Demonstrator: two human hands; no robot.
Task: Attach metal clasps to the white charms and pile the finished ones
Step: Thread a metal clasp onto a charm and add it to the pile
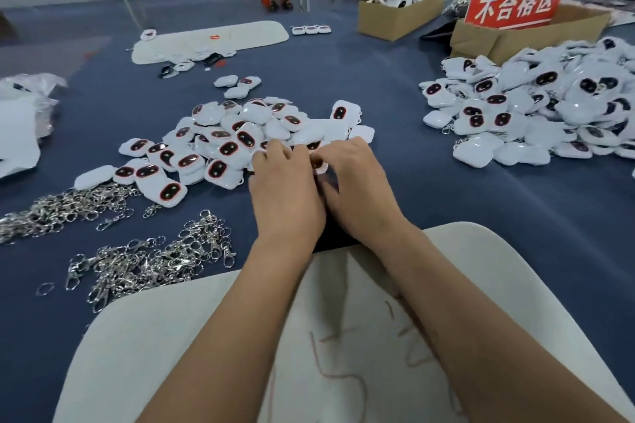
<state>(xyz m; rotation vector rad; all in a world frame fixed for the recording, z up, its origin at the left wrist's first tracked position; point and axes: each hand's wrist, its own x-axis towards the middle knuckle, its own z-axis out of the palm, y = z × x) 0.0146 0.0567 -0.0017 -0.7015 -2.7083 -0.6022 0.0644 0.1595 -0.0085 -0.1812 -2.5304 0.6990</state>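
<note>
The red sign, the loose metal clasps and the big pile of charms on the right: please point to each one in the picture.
red sign (517, 3): head view, middle of its red face.
loose metal clasps (154, 261): head view, centre of the nearer heap.
big pile of charms (549, 103): head view, middle of the heap.

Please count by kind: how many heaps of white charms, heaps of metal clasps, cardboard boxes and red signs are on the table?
Heaps of white charms: 2
Heaps of metal clasps: 2
Cardboard boxes: 2
Red signs: 1
Total: 7
</note>
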